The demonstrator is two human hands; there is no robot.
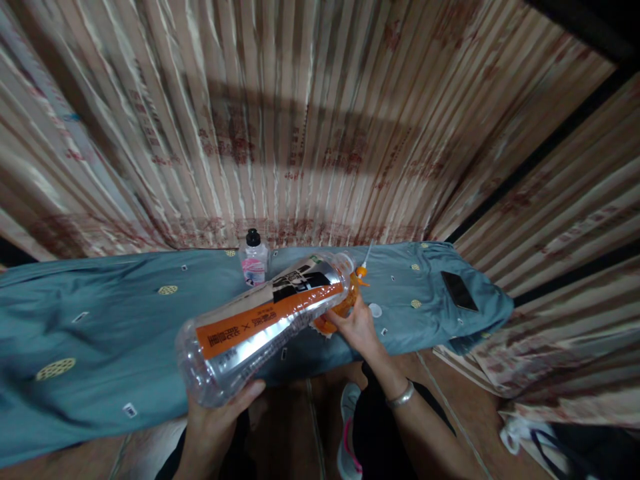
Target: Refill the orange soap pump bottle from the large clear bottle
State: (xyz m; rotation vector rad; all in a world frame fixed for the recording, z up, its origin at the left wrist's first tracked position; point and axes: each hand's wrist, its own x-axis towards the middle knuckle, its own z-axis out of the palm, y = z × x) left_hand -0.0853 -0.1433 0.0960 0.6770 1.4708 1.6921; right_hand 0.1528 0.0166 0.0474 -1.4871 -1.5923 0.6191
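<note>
A large clear plastic bottle with an orange and white label is tilted, its base low at the left and its neck up at the right. My left hand is wrapped round its base, fingers mostly hidden beneath. My right hand grips a see-through orange bottle, partly covered by the clear bottle. The clear bottle's neck is over the orange one; whether they touch I cannot tell. Just beyond it is an orange pump top with a thin pale tube. A round white cap lies beside my right hand.
A small clear bottle with a black cap stands at the back of the teal cloth. A dark phone lies at the right. Pleated curtains hang close behind. My shoe is on the floor below.
</note>
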